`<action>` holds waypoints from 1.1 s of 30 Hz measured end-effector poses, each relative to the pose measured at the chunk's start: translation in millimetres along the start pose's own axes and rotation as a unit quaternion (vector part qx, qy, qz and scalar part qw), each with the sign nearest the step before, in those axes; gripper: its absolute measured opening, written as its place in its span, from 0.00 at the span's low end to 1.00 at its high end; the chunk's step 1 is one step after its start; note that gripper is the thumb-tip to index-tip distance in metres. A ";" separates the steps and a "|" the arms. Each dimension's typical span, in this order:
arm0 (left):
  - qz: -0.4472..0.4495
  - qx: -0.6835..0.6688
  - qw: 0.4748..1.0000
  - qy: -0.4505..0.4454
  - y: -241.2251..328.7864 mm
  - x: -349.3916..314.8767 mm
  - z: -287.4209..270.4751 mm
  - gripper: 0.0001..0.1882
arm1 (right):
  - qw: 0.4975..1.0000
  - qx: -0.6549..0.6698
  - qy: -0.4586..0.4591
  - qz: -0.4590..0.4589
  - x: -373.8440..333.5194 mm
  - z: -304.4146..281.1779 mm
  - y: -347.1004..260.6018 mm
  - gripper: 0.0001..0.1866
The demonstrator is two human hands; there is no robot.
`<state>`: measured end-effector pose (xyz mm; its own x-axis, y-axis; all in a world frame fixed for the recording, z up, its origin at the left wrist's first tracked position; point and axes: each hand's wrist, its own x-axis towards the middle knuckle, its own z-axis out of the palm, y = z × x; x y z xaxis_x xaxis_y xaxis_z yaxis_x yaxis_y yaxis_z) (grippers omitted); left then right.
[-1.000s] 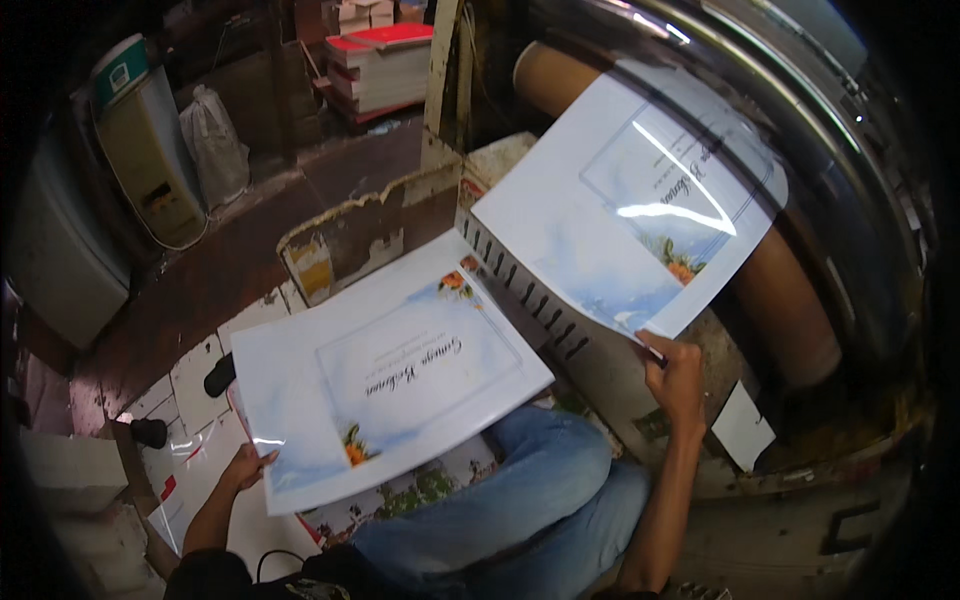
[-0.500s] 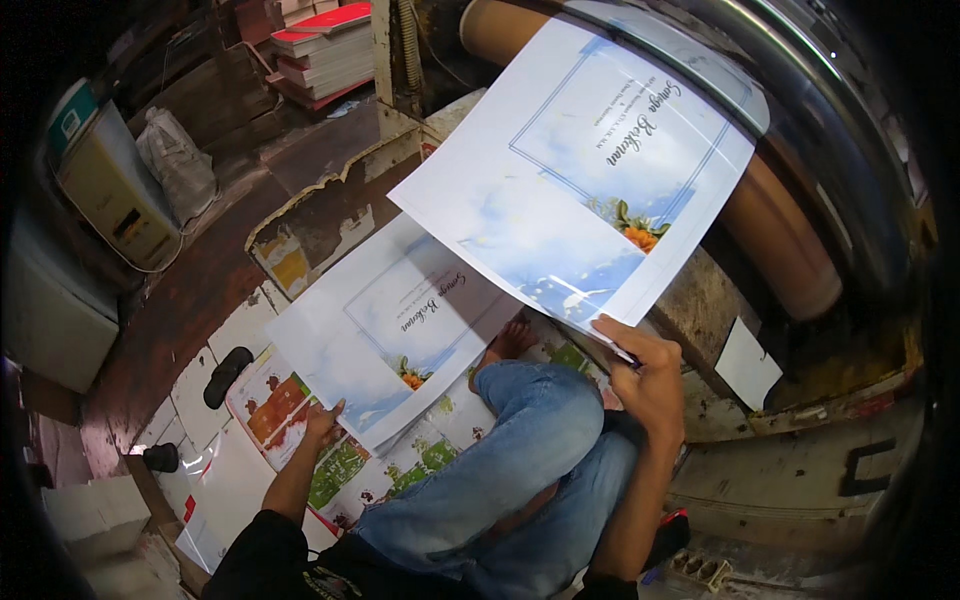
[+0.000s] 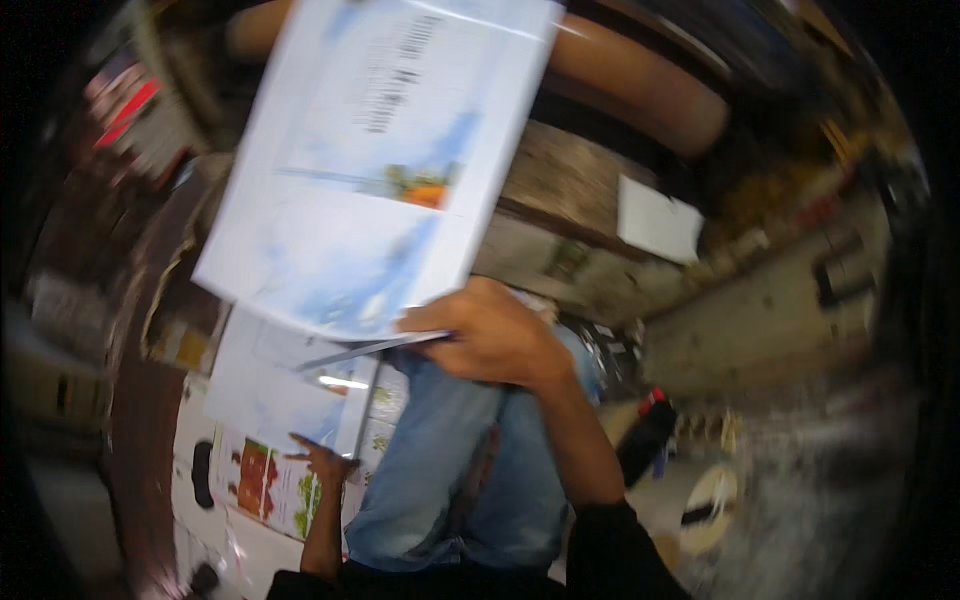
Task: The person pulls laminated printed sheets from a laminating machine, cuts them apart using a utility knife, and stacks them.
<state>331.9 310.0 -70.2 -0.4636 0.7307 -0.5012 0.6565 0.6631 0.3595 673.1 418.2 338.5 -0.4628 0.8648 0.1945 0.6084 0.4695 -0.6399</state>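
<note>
My right hand [image 3: 490,335] is closed round a slim, pale blade-like tool [image 3: 375,350] that points left. Its fingertips are at the lower right corner of a glossy printed sheet [image 3: 290,230] with blue clouds, lettering and an orange flower; blur hides whether they pinch it. This sheet slopes up toward the brown roller [image 3: 640,85]. Below it lies a similar sheet [image 3: 255,405], partly covered by the upper one. At the lower sheet's near edge is my left hand [image 3: 325,462], fingers spread and touching the paper.
Colourful printed sheets [image 3: 258,485] lie under the left hand, beside a black oblong object [image 3: 202,473]. My jeans-clad legs [image 3: 440,450] are between my arms. A white card [image 3: 660,220] rests on the machine's ledge. Red-and-white stacked paper [image 3: 140,125] stands far left.
The view has swung right. The upper sheet has come nearer to me, hanging over more of the lower one, with my right hand at its corner. My left hand's fingers have spread.
</note>
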 end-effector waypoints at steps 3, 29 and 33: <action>0.103 0.211 0.958 0.167 -30.2 32.5 2.9 0.84 | 0.998 0.036 -0.031 -0.039 -1.1 12.3 -17.2 0.12; 0.189 -0.536 0.809 -0.151 169.4 -158.0 -223.3 0.20 | 0.765 -0.074 0.353 0.533 -342.3 12.6 11.9 0.20; 0.164 -0.544 0.813 -0.125 168.5 -164.8 -230.7 0.20 | 0.771 -0.110 0.389 0.492 -348.7 14.6 32.2 0.30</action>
<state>381.6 338.8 254.6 -0.1457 0.9315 -0.3333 -0.2583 0.2894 0.9217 844.6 129.1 239.3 0.7675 0.6264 0.1363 0.5520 -0.5378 -0.6372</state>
